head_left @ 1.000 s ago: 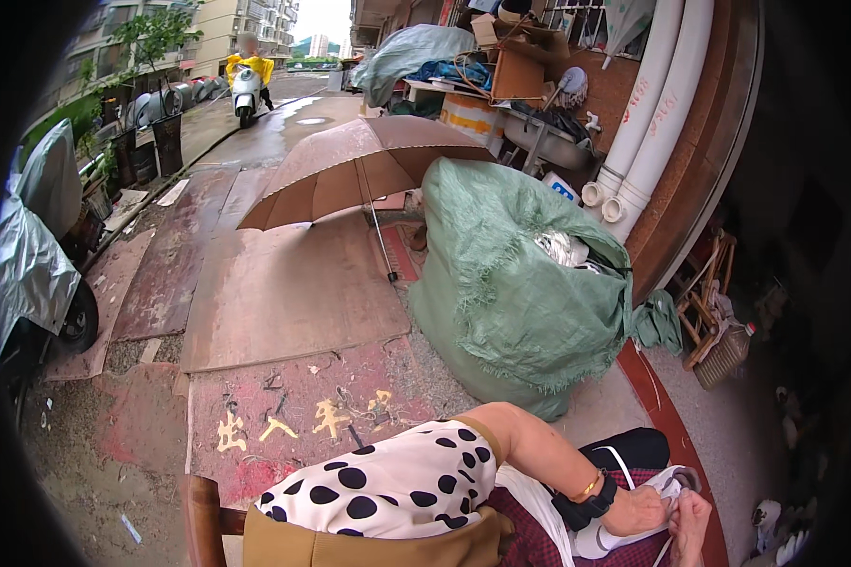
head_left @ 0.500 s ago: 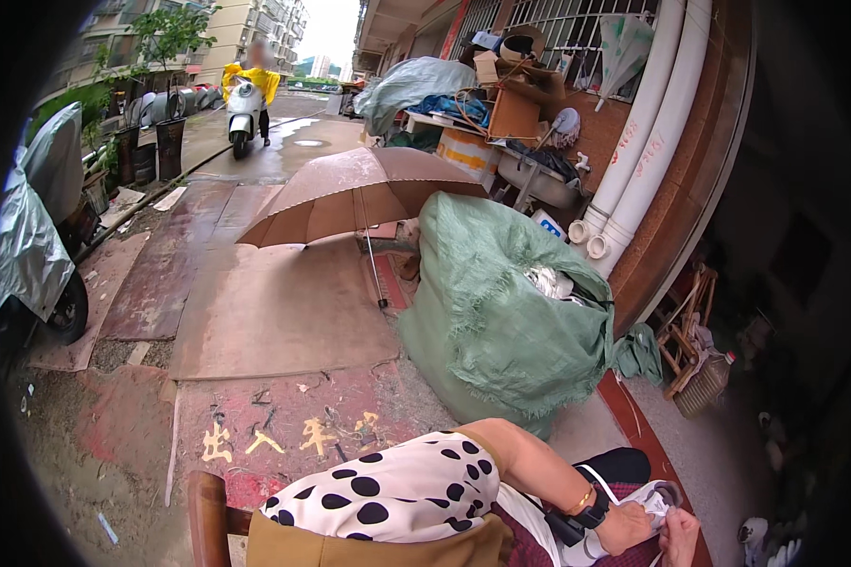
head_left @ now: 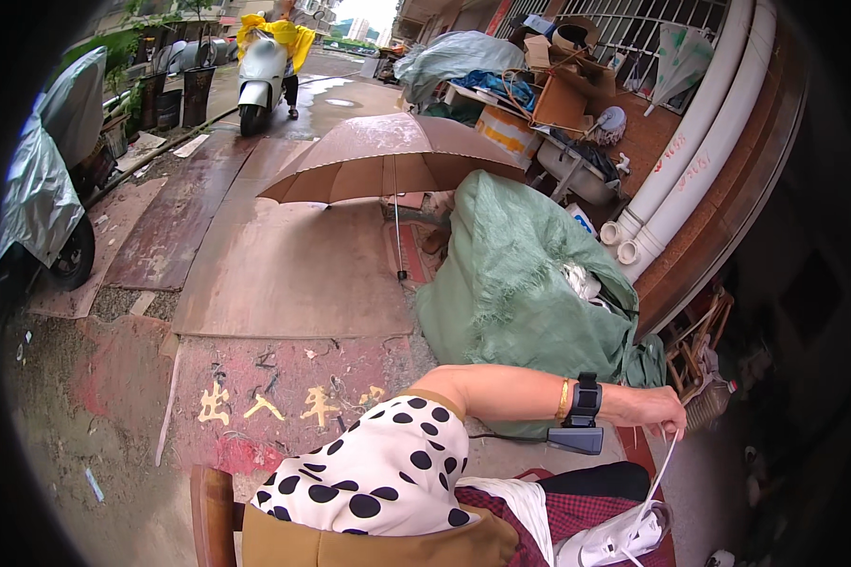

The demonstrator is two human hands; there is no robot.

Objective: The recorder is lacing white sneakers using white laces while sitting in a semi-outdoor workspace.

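My left hand (head_left: pixel 656 408) is raised at the lower right with its fingers pinched round a white shoelace (head_left: pixel 664 470). The lace runs taut from the fingers down to a white shoe (head_left: pixel 611 541), which lies over my lap by the lower edge. A black band with a grey box-like device (head_left: pixel 577 438) and a gold bracelet (head_left: pixel 564 399) are on the left wrist. Red-and-black checked cloth (head_left: pixel 581 499) covers my lap, with a white cloth strip (head_left: pixel 525 510) across it. My right hand does not show.
A large green woven sack (head_left: pixel 520 283) with white things in its mouth stands just ahead. Beyond it an open brown umbrella (head_left: pixel 388 156) rests on boards (head_left: pixel 293 293). A person in yellow on a white scooter (head_left: pixel 261 76) is on the lane. White pipes (head_left: pixel 700 142) line the right wall.
My left hand has risen from the shoe, drawing the lace up. My right hand has gone out of view. The scooter is nearer, and the whole view has shifted.
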